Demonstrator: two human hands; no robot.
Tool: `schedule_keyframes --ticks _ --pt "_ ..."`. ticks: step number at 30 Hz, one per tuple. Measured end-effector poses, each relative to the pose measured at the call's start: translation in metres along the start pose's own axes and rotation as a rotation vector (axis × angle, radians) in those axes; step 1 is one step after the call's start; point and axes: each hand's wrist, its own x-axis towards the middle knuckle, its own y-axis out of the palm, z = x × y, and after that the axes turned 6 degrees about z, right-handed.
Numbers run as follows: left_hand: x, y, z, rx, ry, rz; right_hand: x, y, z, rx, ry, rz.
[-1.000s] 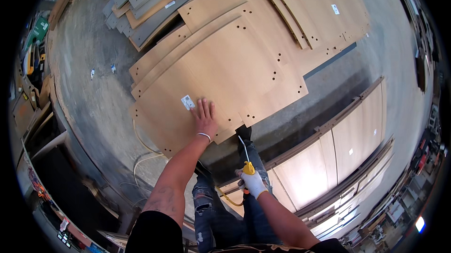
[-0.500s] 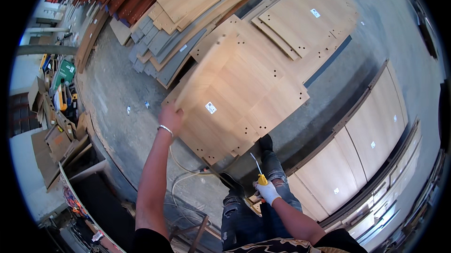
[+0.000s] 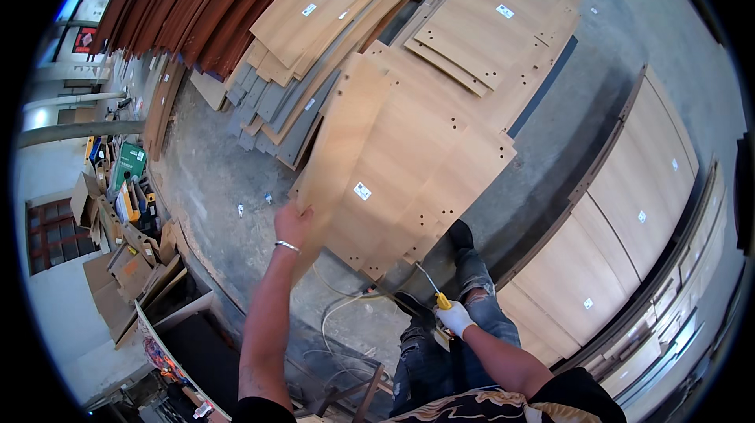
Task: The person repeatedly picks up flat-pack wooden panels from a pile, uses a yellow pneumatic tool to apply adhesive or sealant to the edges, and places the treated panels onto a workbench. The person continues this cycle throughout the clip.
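Note:
My left hand [image 3: 292,224], with a bracelet at the wrist, is closed on the lower left edge of a light wood panel [image 3: 344,136]. That panel is tilted up along the left side of a stack of drilled wood panels [image 3: 409,163], covering part of the stack. In my right hand [image 3: 454,318], gloved in white, is a yellow air blow gun [image 3: 443,301]. Its thin bent metal nozzle points up toward the near corner of the stack, apart from it.
A pale hose [image 3: 326,317] lies on the floor by my feet. More board stacks [image 3: 314,18] stand beyond, near dark red boards [image 3: 181,6]. Long panels [image 3: 605,250] lie at right; cardboard scraps [image 3: 130,270] are piled at left. A metal frame [image 3: 366,391] stands close to my legs.
The held panel has turned from nearly edge-on and blurred to show more of its broad face. My left hand keeps its grip. The whole view has shifted a little.

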Motion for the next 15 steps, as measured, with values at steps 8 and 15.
schedule_keyframes --ticks 8,15 --pt "0.013 0.033 -0.053 0.201 -0.097 0.127 -0.011 -0.009 0.018 -0.052 -0.029 -0.013" --pt "-0.013 0.075 -0.053 0.248 -0.046 0.180 -0.008 -0.003 0.019 -0.149 -0.055 -0.031"
